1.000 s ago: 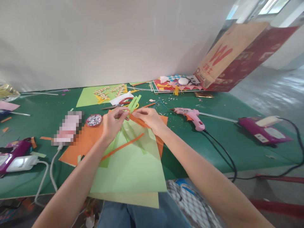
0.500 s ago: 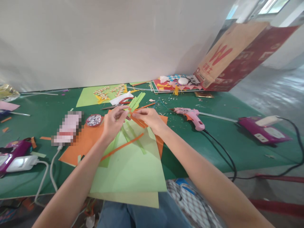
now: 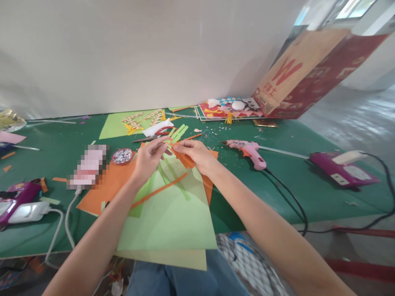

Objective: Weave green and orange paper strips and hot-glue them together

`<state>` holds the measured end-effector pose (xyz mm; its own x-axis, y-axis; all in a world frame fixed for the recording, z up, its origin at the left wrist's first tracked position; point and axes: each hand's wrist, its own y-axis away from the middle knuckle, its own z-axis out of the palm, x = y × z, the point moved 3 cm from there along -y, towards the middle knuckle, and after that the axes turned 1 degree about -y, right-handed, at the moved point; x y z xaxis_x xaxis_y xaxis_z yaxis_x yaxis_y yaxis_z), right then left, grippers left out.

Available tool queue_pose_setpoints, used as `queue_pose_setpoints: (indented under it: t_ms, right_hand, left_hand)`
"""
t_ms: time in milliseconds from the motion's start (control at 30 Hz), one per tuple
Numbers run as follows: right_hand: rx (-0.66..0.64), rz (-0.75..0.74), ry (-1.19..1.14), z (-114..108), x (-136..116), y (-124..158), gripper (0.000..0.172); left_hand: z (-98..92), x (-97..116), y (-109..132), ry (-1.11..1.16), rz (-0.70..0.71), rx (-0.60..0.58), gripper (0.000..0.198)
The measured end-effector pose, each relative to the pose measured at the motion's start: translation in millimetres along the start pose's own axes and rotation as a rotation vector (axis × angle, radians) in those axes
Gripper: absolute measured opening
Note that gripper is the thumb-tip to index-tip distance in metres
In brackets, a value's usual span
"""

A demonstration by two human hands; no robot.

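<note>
The left hand [image 3: 147,159] and right hand [image 3: 199,155] pinch a paper weave [image 3: 170,142] above the counter [image 3: 277,197], its small checkered patch [image 3: 169,141] formed, its strip ends [image 3: 181,131] loose, an orange strip [image 3: 162,189] lying unwoven nearby.

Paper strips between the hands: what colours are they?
The paper strips are green and orange; the head view shows them best.

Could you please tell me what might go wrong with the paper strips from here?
The left hand and right hand pinch the interlaced green strips and orange strips, so a loosened grip might let them slide apart. The light green sheet overhangs the near edge of the table, so a bump could shift it and the loose orange strip on it. The glue gun points toward the right hand; a stray move might touch its tip.
</note>
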<state>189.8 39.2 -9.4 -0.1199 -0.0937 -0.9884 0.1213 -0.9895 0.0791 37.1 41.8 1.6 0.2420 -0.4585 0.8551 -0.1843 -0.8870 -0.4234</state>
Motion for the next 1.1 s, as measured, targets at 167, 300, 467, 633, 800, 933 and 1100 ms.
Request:
queue_pose_setpoints:
  t_ms: [167, 300, 467, 633, 800, 933, 1100]
  right_hand:
    - [0.007, 0.026, -0.008, 0.1, -1.5, 0.9, 0.032]
    - [0.004, 0.019, 0.012, -0.3, -0.2, 0.0, 0.032]
    - [-0.008, 0.006, 0.042, 0.3, 0.6, 0.3, 0.033]
    - [0.007, 0.01, 0.051, 0.0, 0.3, 0.5, 0.032]
    - [-0.008, 0.009, 0.036, -1.1, 0.1, -0.6, 0.031]
    - [-0.014, 0.031, 0.028, -2.5, 0.0, -0.9, 0.031]
    - [0.009, 0.046, 0.01, -2.8, -1.5, 0.7, 0.031]
  left_hand:
    - [0.5, 0.5, -1.0, 0.018, 0.002, -0.025, 0.036]
    - [-0.3, -0.8, -1.2, 0.008, 0.011, -0.014, 0.031]
    - [-1.0, -3.0, -1.3, -0.012, 0.006, -0.003, 0.029]
    - [-0.8, -2.7, -0.6, -0.013, 0.01, 0.001, 0.03]
    - [-3.3, -1.3, 0.8, -0.206, 0.067, 0.013, 0.029]
    - [-4.9, 0.6, 1.5, -0.266, 0.125, 0.036, 0.027]
    - [-4.4, 1.1, 2.1, -0.295, 0.15, 0.063, 0.026]
